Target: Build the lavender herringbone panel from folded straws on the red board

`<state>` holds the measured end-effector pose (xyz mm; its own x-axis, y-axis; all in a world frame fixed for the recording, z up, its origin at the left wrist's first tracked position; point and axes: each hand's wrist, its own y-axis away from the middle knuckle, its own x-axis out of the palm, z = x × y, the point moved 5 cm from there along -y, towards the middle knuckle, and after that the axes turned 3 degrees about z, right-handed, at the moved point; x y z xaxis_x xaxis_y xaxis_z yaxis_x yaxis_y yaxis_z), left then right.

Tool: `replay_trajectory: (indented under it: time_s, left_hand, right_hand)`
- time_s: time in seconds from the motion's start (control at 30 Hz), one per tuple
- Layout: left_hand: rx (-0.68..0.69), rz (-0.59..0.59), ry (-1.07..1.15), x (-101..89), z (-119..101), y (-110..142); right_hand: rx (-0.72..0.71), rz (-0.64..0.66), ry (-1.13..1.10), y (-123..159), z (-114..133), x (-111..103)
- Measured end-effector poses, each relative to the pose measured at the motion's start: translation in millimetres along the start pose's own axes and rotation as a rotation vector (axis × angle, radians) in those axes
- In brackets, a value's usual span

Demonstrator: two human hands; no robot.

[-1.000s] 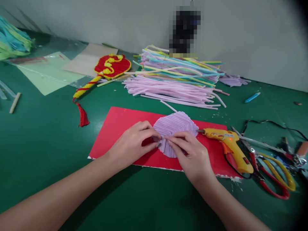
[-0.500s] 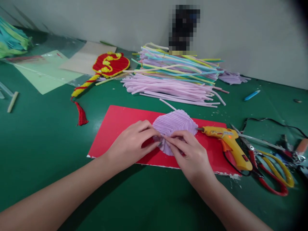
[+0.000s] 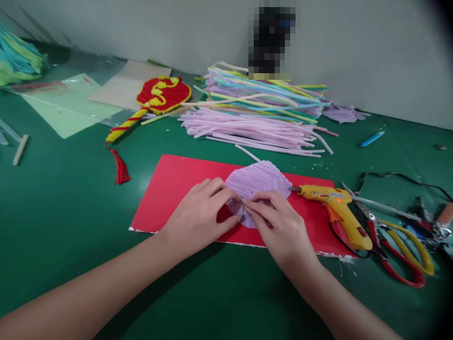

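Observation:
A lilac leaf- or fan-shaped piece made of pipe cleaners (image 3: 260, 177) lies on a red board (image 3: 187, 177), its strips meeting along a slanted centre line. My left hand (image 3: 205, 212) curls at the piece's lower left, thumb and fingertips on it with a gap between them. From the right, my right hand (image 3: 279, 222) pinches at the piece's middle, fingertips close to those of the left. What lies right under the fingertips is hidden. A yellow glue gun (image 3: 334, 205) rests on the board's right side, its nozzle at the piece's right edge.
Bundles of lilac and mixed-colour pipe cleaners (image 3: 247, 127) lie behind the board. A red and yellow fan (image 3: 163, 97) with a tassel is at the back left. Scissors (image 3: 403, 245) lie right of the glue gun, and a blue crayon-like stick (image 3: 372, 139) lies farther back.
My left thumb and fingers have shifted slightly right along the piece, with the gap between them wider. My right hand keeps nearly the same place. The view has shifted a little.

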<state>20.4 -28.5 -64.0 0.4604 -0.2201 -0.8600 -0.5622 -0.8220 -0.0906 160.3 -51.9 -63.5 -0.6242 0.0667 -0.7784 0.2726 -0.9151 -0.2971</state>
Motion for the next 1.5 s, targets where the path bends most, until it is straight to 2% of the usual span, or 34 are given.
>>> replay_trajectory:
  time_s: [0.4,0.63,0.9,1.5]
  left_hand:
    - [-0.011,0.001,-0.070,2.0,-3,1]
    - [-0.002,0.009,-0.045,1.7,-1,2]
    - [-0.003,-0.012,-0.052,2.7,0,2]
    - [-0.005,0.015,-0.061,3.3,1,2]
  right_hand:
    - [-0.026,0.041,-0.004,-1,-1,-5]
    - [-0.242,0.251,0.084,5,-5,-13]
    - [-0.355,0.289,0.226,4,6,-12]
    - [-0.323,0.288,0.260,5,7,-11]
